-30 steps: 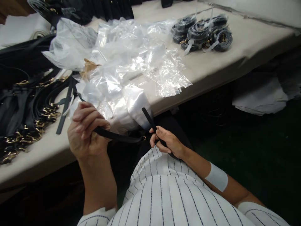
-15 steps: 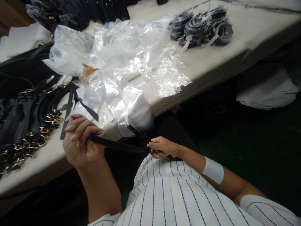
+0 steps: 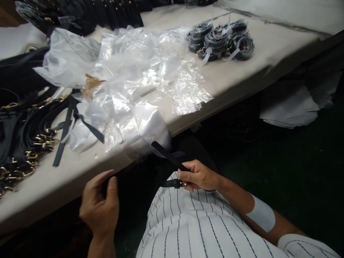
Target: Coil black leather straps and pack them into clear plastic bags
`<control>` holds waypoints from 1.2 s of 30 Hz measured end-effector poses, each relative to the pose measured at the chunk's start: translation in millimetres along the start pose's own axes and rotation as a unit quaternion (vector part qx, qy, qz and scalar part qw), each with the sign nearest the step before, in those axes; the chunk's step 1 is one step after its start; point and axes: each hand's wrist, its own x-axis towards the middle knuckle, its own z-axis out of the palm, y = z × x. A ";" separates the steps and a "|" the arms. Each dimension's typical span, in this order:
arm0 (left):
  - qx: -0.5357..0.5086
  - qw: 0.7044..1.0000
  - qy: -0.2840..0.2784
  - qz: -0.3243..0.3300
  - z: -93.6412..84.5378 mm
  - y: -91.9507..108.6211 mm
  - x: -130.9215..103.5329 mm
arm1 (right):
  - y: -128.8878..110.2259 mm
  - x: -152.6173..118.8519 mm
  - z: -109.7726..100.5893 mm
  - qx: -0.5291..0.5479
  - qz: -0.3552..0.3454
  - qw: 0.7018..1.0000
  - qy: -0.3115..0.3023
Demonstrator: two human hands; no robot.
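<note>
My right hand [image 3: 200, 175] is closed on a black strap [image 3: 170, 156] in front of the striped shirt. One flat end of it sticks up and to the left past the fingers. Just below them shows a gold buckle [image 3: 183, 183], with a short looped length beside it. Off to the left, by the table edge, my left hand [image 3: 100, 205] has its thumb and fingers apart, and nothing shows between them. Clear plastic bags [image 3: 150, 122] lie on the table beyond both hands.
Black straps with gold clasps [image 3: 29, 154] are heaped on the table at left. Wrapped, coiled straps [image 3: 220, 41] sit farther back. A loose dark strip [image 3: 63, 138] lies near the bags. White sheets [image 3: 290, 107] are under the table at right.
My left hand has let go of the strap and moved down, its fingers now apart. My right hand still grips the strap, whose flat end now points up more plainly. The view has shifted slightly.
</note>
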 end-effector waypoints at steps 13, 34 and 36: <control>-0.216 0.902 -0.361 0.101 71.0 56.7 -43.1 | 7.4 1.9 -3.9 0.053 -0.012 0.987 0.151; -0.482 0.826 -0.241 -0.164 66.1 74.4 -6.7 | 10.6 -21.5 -13.4 -0.145 -0.084 0.940 0.298; -0.457 0.836 -0.254 -0.169 66.4 73.8 -8.5 | 10.8 -19.3 -12.7 -0.143 -0.084 0.942 0.293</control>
